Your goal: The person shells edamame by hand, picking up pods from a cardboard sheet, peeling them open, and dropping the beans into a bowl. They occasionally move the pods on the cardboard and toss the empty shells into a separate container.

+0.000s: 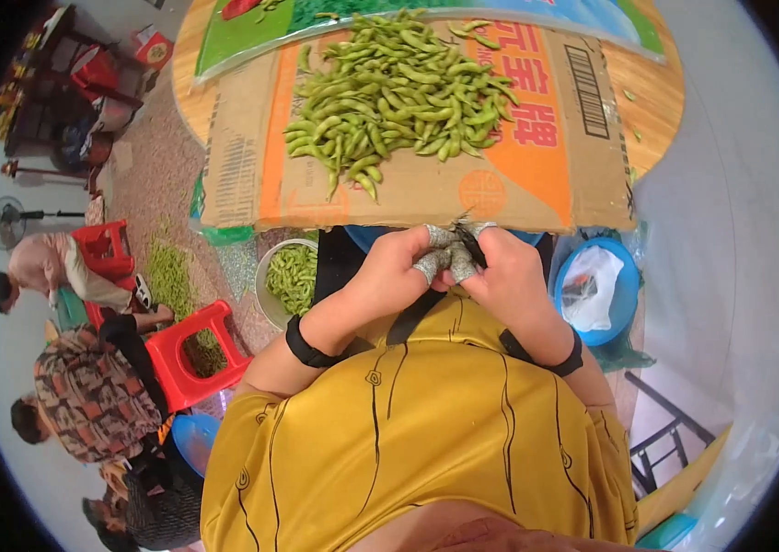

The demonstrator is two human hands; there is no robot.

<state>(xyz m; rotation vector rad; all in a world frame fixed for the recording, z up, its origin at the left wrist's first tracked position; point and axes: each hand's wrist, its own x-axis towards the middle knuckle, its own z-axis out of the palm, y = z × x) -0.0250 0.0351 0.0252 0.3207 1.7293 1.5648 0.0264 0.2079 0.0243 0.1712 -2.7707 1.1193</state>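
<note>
My left hand [396,269] and my right hand [511,273] meet in front of my belly, just below the near edge of a flattened cardboard sheet [555,184]. Grey wrappings cover several thumb and finger ends. Both hands are closed, with their tips pressed together. A dark, frayed strip [470,241] shows between them, against my right hand; its kind is unclear. Whatever my left fingers pinch is hidden. Beyond the hands, a heap of green soybean pods [398,97] lies on the cardboard.
The cardboard rests on a round wooden table [661,101]. At left below stands a pale bucket of pods [292,280]; at right, a blue basin [626,304] holds a white bag. A red stool [191,354] and seated people [99,396] are at far left, near pods on the floor.
</note>
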